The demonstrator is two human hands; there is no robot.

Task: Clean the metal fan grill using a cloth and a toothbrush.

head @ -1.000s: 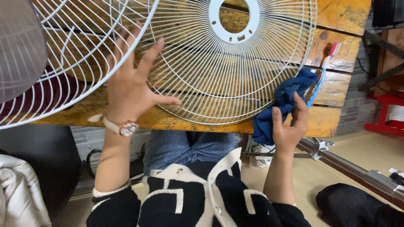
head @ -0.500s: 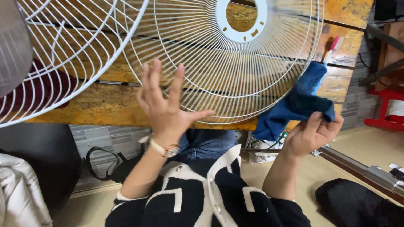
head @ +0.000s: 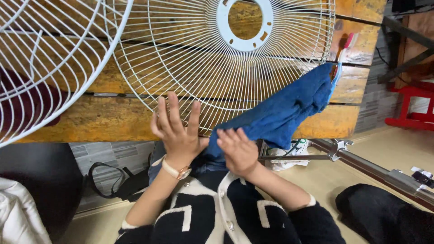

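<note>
Since the frame 0.5 s back: right hand [head: 238, 151] has swung in from the right side to the middle, dragging the blue cloth [head: 281, 113] with it, and now sits just beside the left hand [head: 178, 131]. Left hand has barely shifted, slightly lower and closer to the table edge.

Right hand: fingers curled shut over the near end of the cloth, knuckles up. Cloth runs diagonally from that grip up and right, draped over the lower right rim of the white wire fan guard [head: 199, 72], far end near a blue-and-pink toothbrush [head: 340, 61] lying on the boards.

Left hand: open, fingers spread and pointing up, palm against the near rim of the guard; can't tell if it's actually gripping wire. Watch on the wrist.

Guard lies flat on the worn yellow wooden table [head: 90, 119]. 2nd wire guard [head: 49, 68] overlaps at upper left.
</note>
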